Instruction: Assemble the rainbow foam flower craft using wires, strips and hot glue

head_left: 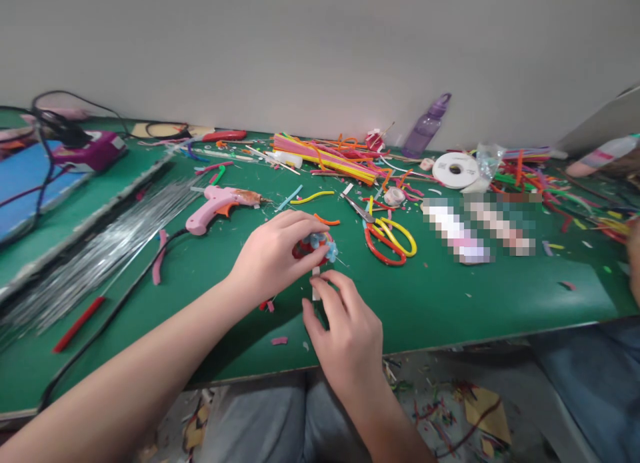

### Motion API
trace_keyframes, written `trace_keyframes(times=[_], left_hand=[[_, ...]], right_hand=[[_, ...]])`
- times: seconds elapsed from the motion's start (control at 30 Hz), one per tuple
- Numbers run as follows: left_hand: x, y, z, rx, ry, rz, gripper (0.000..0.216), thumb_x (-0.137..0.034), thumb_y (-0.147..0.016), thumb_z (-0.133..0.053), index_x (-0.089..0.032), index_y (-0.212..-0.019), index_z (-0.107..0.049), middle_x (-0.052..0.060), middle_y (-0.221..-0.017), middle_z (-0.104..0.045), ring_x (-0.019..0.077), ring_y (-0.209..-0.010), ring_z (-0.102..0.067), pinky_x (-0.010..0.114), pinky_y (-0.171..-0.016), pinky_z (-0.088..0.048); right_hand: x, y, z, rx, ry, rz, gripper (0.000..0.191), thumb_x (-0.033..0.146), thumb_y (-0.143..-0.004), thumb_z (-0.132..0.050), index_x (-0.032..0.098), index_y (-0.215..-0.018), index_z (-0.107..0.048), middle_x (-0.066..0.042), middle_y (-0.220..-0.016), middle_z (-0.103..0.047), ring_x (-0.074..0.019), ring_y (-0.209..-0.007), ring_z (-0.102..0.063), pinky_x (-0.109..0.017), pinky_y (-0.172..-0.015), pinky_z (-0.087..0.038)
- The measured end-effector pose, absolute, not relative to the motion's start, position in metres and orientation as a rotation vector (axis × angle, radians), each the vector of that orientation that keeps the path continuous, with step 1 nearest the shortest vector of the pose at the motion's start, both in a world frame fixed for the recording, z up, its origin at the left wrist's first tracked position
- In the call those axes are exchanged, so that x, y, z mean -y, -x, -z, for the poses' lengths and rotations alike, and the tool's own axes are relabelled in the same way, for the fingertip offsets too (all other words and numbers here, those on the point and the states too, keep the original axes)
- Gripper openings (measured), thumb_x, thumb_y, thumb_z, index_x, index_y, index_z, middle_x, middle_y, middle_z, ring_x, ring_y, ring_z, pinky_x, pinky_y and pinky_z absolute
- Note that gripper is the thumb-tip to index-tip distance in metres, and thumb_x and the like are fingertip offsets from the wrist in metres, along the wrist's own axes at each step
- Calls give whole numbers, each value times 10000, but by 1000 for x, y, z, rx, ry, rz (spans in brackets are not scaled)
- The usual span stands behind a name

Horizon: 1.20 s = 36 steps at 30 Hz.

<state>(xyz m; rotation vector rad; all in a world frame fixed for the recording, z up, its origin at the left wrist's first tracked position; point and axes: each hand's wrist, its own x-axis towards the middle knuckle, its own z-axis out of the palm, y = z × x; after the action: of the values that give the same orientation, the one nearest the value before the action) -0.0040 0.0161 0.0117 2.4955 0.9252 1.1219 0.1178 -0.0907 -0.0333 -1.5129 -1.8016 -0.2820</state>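
Bare at left hand (275, 250) and right hand (350, 326) alike. Slim-fingered, tapering toward the tips. Uncovered too along left forearm (165, 363) and the visible part of right forearm (390, 420). Clad below in blue-grey trousers (260, 416), denim-like, unevenly faded, softly creased, divided by a darker line between the legs. Too blurred for stitching.

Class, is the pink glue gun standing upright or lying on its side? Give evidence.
The glue gun lies on its side: its handle and orange trigger stretch flat along the green tabletop.
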Motion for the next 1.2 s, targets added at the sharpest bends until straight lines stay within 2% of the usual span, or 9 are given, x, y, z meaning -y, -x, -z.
trace_keyframes(times=[0.23, 0.8, 1.07, 1.2], left_hand=[[-16, 4, -12, -928, -2504, -1134, 192, -278, -845, -612, -165, -979, -690, 91, -1025, -694, 197, -959, -644, 324, -840, -523], [-17, 5, -10, -919, -2511, -1117, 191, -286, -850, -607, -175, -984, -685, 87, -1030, -692, 197, -960, -642, 322, -838, -523], [-17, 5, -12, -938, -2514, -1113, 187, -286, -847, -606, -180, -979, -686, 84, -1026, -692, 195, -952, -644, 322, -824, -528], [-16, 4, -12, -930, -2509, -1128, 183, -285, -844, -610, -182, -975, -686, 81, -1023, -695, 192, -952, -645, 324, -841, -527]], right_hand=[[92, -117, 33, 1812, 1524, 304, 260, 204, -852, -600, 142, -1099, -657, -104, -1091, -682, -175, -803, -680, -285, -698, -552], [89, -119, 33, 1806, 1485, 312, 261, 218, -868, -587, 111, -1091, -671, -112, -1085, -708, -178, -878, -698, -276, -815, -560], [89, -118, 31, 1784, 1499, 311, 274, 217, -865, -591, 112, -1107, -666, -112, -1078, -706, -168, -858, -702, -257, -758, -568], [91, -120, 29, 1712, 1492, 287, 214, 196, -871, -584, 145, -1059, -672, -90, -985, -704, -147, -819, -688, -236, -725, -545]])
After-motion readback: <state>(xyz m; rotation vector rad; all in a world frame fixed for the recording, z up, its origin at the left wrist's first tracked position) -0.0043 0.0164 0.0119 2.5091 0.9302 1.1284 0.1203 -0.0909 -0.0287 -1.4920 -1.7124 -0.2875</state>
